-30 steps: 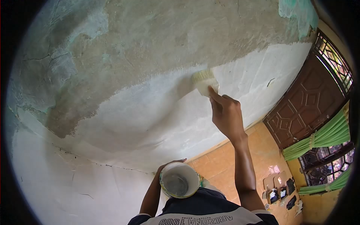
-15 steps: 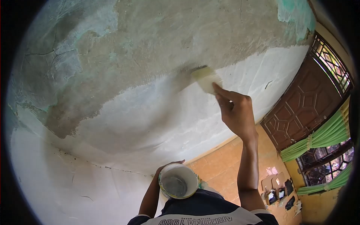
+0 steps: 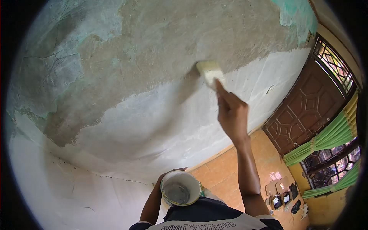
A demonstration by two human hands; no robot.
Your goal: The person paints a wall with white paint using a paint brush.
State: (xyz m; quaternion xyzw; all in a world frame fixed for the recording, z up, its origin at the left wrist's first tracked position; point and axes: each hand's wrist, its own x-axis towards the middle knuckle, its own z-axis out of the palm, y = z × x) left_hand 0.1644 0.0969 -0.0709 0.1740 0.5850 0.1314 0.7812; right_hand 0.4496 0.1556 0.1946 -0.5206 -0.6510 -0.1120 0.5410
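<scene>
My right hand [image 3: 234, 115] grips a wide, pale paint brush [image 3: 212, 73], its bristle end tilted up against the wall [image 3: 153, 53]. The brush lies at the border between bare grey plaster above and a whitish painted band [image 3: 168, 111] below. Low in the view, my left hand [image 3: 167, 172] is wrapped round the far left side of a white bucket [image 3: 196, 183], held close to my body. Some greyish-white liquid [image 3: 177, 193] shows inside the bucket. Part of my left hand is hidden behind it.
Green paint patches [image 3: 297, 15] remain on the wall, and cracks run at the left. To the right are a brown panelled door [image 3: 306, 103], green curtains [image 3: 333, 140] and a window. Items including a wooden rack [image 3: 278, 191] stand on the orange tiled floor [image 3: 220, 166].
My right hand has shifted slightly left and up, and the brush has turned to a steeper angle on the wall. My left hand still holds the bucket, and the view has shifted a little.
</scene>
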